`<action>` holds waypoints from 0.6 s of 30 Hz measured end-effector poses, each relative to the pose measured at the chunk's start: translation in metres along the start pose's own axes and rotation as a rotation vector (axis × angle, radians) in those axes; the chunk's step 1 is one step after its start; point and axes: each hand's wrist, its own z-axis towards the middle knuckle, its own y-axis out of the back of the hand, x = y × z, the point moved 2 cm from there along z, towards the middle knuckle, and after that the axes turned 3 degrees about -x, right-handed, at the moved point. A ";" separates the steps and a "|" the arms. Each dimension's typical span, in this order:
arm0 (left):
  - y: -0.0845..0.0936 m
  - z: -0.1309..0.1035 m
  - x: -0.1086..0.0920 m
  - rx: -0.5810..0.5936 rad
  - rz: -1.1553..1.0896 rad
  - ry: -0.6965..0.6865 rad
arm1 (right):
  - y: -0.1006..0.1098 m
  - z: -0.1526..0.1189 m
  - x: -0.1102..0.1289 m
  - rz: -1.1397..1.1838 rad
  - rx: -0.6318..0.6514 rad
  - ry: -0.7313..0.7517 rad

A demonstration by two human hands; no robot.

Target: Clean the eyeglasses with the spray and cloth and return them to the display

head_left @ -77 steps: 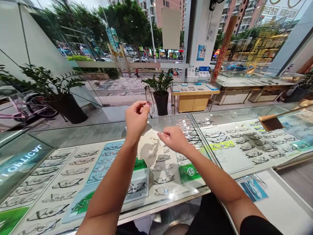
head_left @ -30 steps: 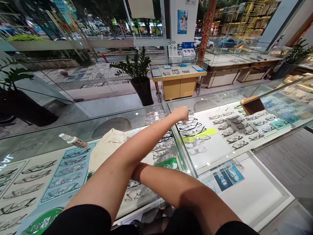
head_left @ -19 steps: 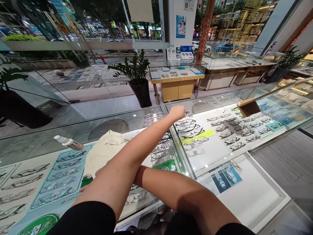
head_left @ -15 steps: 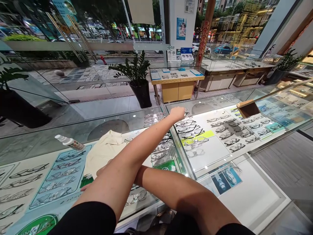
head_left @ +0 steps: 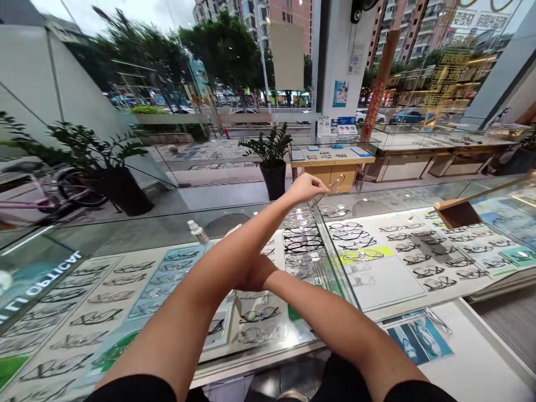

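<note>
My arms cross over the glass display counter (head_left: 268, 357), left forearm on top. My left hand (head_left: 307, 187) is stretched toward the counter's far side, pinching a pair of clear-framed eyeglasses (head_left: 342, 180) above the glass. Underneath the left forearm lies my right hand (head_left: 256, 274); its fingers are hidden, so any held item cannot be seen. A white spray bottle (head_left: 197, 231) stands on the glass left of my forearm. Only a scrap of cream cloth (head_left: 234, 229) shows past the forearm.
Rows of eyeglasses (head_left: 304, 239) fill the case below the glass. A wooden-framed mirror or stand (head_left: 458, 214) rests on the counter at right. Beyond are a potted plant (head_left: 274, 167) and a small wooden display table (head_left: 330, 163). An open white drawer (head_left: 481, 346) juts out at lower right.
My head view has tilted up and turned left. The eyeglasses in my left hand now show clearly, raised above the glass. My right hand's fingertips, partly visible before, are now covered.
</note>
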 end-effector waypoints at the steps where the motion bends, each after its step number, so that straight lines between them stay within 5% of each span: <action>1: 0.017 -0.017 -0.001 -0.053 -0.072 -0.009 | 0.000 -0.001 0.001 -0.013 0.027 0.020; 4: 0.065 -0.078 0.007 -0.234 -0.261 0.014 | 0.001 -0.004 0.001 -0.033 0.046 -0.011; 8: 0.102 -0.157 0.051 -0.408 -0.420 0.163 | -0.001 -0.007 -0.001 0.002 -0.039 -0.022; 14: 0.105 -0.215 0.141 -0.570 -0.524 0.294 | -0.004 -0.006 -0.003 -0.013 -0.179 -0.043; 18: 0.095 -0.225 0.167 -0.565 -0.596 0.299 | -0.002 -0.008 -0.002 0.020 -0.222 -0.060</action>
